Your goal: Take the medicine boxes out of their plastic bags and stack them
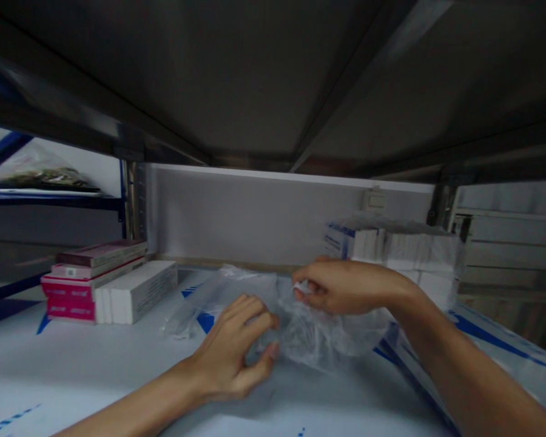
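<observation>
A clear plastic bag (pixel 309 337) lies crumpled over the middle of the shelf, its flat left part spread toward the boxes. My right hand (pixel 330 285) is closed on a gathered bit of the bag, pinching it between thumb and fingers. Just left of it, my left hand (pixel 241 346) hovers by the bag's near edge, fingers curved and thumb apart, with nothing in its grasp. Behind my right forearm stands a plastic-wrapped block of white boxes (pixel 400 246), partly hidden by that arm.
Pink boxes (pixel 70 297) and white boxes (pixel 141 291) are stacked at the left on the shelf surface (pixel 95 370). A dark upper shelf (pixel 255 79) hangs low overhead. Metal posts (pixel 133 200) stand at the back corners, with a wall (pixel 255 212) behind.
</observation>
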Available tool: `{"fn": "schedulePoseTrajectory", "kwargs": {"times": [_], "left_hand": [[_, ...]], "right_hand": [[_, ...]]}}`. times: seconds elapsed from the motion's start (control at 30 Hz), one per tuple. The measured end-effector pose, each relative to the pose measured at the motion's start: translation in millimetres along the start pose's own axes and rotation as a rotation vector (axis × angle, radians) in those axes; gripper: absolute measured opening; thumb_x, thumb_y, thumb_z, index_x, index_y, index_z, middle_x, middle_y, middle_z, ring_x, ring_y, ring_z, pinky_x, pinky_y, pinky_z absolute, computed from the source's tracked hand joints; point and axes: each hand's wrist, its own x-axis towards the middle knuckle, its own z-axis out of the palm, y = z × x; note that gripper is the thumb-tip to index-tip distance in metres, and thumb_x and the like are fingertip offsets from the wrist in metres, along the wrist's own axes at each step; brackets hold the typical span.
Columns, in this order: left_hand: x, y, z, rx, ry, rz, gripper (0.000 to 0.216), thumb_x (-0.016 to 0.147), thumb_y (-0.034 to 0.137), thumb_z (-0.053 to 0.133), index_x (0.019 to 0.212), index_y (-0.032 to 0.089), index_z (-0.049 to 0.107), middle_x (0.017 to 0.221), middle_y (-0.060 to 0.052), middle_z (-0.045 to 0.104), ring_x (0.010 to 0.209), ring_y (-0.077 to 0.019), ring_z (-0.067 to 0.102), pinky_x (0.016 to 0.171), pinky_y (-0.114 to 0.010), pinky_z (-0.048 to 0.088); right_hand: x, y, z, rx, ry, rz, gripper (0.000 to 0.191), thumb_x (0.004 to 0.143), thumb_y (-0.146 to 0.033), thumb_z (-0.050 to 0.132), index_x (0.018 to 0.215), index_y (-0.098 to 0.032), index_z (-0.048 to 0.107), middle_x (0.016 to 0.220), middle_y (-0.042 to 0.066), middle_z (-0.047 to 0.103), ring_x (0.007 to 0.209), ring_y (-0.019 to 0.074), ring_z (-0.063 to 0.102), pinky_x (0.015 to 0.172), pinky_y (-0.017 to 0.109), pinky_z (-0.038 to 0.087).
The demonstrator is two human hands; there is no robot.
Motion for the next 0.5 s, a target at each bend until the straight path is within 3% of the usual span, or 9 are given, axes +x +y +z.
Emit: {"fn": "schedulePoseTrajectory", "kwargs": {"times": [0.07, 0.17, 0.27, 0.4, 0.5], "left_hand": [[0.1, 4.7, 3.4, -0.01, -0.034, 0.016, 0.024, 0.088, 0.026, 0.055, 0.111, 0.021, 0.054, 0.097, -0.006, 0.055, 0.088, -0.0217, 0.053, 0.076, -0.036, 0.046], [-0.3, 7.5, 9.8, -0.048, -0.031, -0.068, 0.046, 0.088, 0.023, 0.061, 0.131, 0.027, 0.045, 0.112, -0.007, 0.051, 0.101, -0.022, 0.053, 0.087, -0.038, 0.049], [-0.9, 8.8, 12.0, -0.079, 0.004, -0.104, 0.05, 0.091, 0.02, 0.06, 0.136, 0.032, 0.041, 0.114, -0.006, 0.047, 0.105, -0.0204, 0.052, 0.09, -0.036, 0.05], [-0.6, 14.3, 8.7, -0.038, -0.082, -0.032, 0.026, 0.091, 0.02, 0.06, 0.116, 0.028, 0.06, 0.117, -0.008, 0.047, 0.108, -0.0226, 0.05, 0.091, -0.038, 0.05], [-0.2, 17.8, 9.2, -0.098, -0.111, -0.103, 0.007, 0.089, 0.027, 0.064, 0.09, 0.02, 0.066, 0.12, -0.009, 0.047, 0.114, -0.0253, 0.049, 0.095, -0.04, 0.048]], "right_hand": [[-4.7, 14.3, -6.8, 0.193, 0.049, 0.013, 0.017, 0.092, -0.029, 0.051, 0.085, -0.017, 0.061, 0.064, 0.001, 0.064, 0.06, 0.0138, 0.06, 0.055, 0.022, 0.039], [-8.6, 21.4, -9.1, 0.454, 0.019, 0.001, 0.011, 0.089, -0.029, 0.055, 0.093, -0.019, 0.058, 0.063, -0.002, 0.063, 0.059, 0.0141, 0.062, 0.055, 0.021, 0.043], [-7.2, 17.7, -7.2, 0.506, 0.043, -0.005, 0.011, 0.088, -0.03, 0.058, 0.094, -0.02, 0.057, 0.064, -0.002, 0.064, 0.06, 0.0149, 0.063, 0.056, 0.022, 0.045], [-4.8, 14.5, -8.7, 0.54, 0.15, 0.044, 0.017, 0.088, -0.036, 0.058, 0.088, -0.019, 0.058, 0.075, 0.003, 0.07, 0.064, 0.0163, 0.066, 0.057, 0.024, 0.05], [-9.2, 22.0, -16.6, 0.615, 0.319, 0.137, 0.017, 0.084, -0.035, 0.062, 0.083, -0.019, 0.059, 0.075, 0.004, 0.071, 0.066, 0.0172, 0.067, 0.057, 0.025, 0.053]]}}
